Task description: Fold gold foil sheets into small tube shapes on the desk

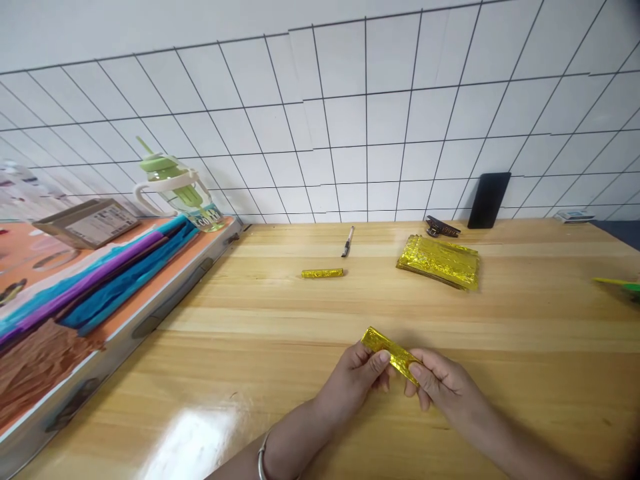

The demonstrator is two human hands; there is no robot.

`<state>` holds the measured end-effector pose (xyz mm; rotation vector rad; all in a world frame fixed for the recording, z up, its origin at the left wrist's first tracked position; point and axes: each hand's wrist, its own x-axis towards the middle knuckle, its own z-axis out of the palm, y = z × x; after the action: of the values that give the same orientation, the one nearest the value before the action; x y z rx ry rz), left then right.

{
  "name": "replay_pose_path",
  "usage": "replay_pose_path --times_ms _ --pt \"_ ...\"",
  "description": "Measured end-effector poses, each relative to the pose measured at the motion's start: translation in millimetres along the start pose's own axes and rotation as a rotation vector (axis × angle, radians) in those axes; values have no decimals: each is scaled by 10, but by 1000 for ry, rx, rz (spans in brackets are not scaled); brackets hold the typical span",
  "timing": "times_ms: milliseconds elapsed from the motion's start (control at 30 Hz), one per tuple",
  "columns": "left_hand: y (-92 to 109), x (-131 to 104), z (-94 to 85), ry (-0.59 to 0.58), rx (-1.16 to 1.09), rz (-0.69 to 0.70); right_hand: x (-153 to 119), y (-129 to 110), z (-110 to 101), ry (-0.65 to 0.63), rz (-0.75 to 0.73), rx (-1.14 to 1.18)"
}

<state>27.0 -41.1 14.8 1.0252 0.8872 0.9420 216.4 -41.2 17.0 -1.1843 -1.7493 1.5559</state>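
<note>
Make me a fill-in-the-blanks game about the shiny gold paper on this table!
1. Both hands pinch one folded strip of ____ foil.
2. The rolled gold foil stick lies just in front of the ____.
3. The flat stack of gold foil sheets rests on the ____ table.

Missing words: gold; pen; wooden

Bright, even light; white glare on the table (190,440) front left; edges bend and blur
</note>
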Motion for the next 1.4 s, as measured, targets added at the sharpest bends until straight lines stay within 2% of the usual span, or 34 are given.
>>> replay_pose_path --times_ms 100,167,300,367,433,500,567,633,733,833,967,1133,1300,1400 --pt "16 -18 -9 73 143 128 -9 71 27 -9 -45 -220" --pt "65 -30 -55 148 298 221 -15 118 33 39 -143 -404" --pt "219 -72 -214 245 825 455 -17 139 -5 191 -395 -570" --pt "286 -106 -261 213 1094 626 -35 90 -22 273 -485 -612" --pt "325 -139 -250 200 1271 776 -75 8 -18 359 -564 -656" --pt "331 -162 -194 227 1393 789 -119 -83 2 403 -616 -702" --pt "311 -172 -114 186 1491 803 -148 -154 21 422 -639 -748" --pt "274 -176 -26 176 1526 829 -164 -192 29 406 -677 -802" --pt "204 -179 92 86 1496 834 -181 -203 26 364 -711 -901" --pt "142 -166 142 31 1459 816 -186 -183 20 366 -724 -947" --pt "124 -128 79 2 1395 788 -168 -147 -7 376 -713 -902" --pt "190 -74 -51 24 1345 709 -94 -107 -167 384 -734 -706" --pt "219 -21 -98 -131 1343 606 7 13 -302 421 -757 -479" --pt "185 12 -134 -146 1326 668 46 64 -309 408 -756 -413"
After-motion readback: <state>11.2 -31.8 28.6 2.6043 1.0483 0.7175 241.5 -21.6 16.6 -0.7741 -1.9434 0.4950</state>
